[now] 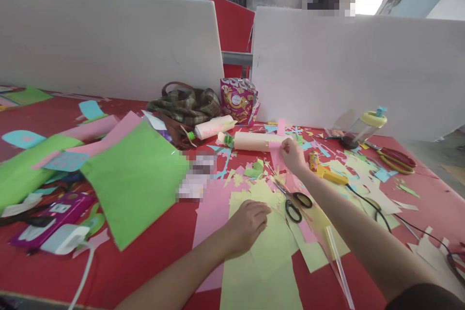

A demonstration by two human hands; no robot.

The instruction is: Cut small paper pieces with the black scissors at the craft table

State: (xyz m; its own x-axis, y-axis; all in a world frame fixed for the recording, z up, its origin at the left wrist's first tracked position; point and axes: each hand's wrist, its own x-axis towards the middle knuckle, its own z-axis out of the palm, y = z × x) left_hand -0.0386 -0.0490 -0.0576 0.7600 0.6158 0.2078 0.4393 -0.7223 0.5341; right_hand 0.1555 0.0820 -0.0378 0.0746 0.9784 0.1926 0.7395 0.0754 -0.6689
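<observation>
My right hand (292, 156) is reached forward with its fingers closed at a piece of pink paper (276, 156), beside the right end of a cream paper-wrapped bottle (250, 141) lying on its side. The exact grip is partly hidden. My left hand (250, 226) rests over a sheet of pale yellow paper (257, 281), fingers curled and pressed together; anything inside them is hidden. Between the hands lie scissors (293, 207) with black handles, blades partly apart. Under the yellow sheet, a pink sheet (209, 223) shows at its left.
A yellow glue gun (329, 174) with a black cord lies right, near red-handled pliers (395, 161) and a clear container (363, 128). Left are a green sheet (136, 184) and a purple power strip (54, 220). A snack bag (238, 99) and a second wrapped bottle (214, 127) stand farther back.
</observation>
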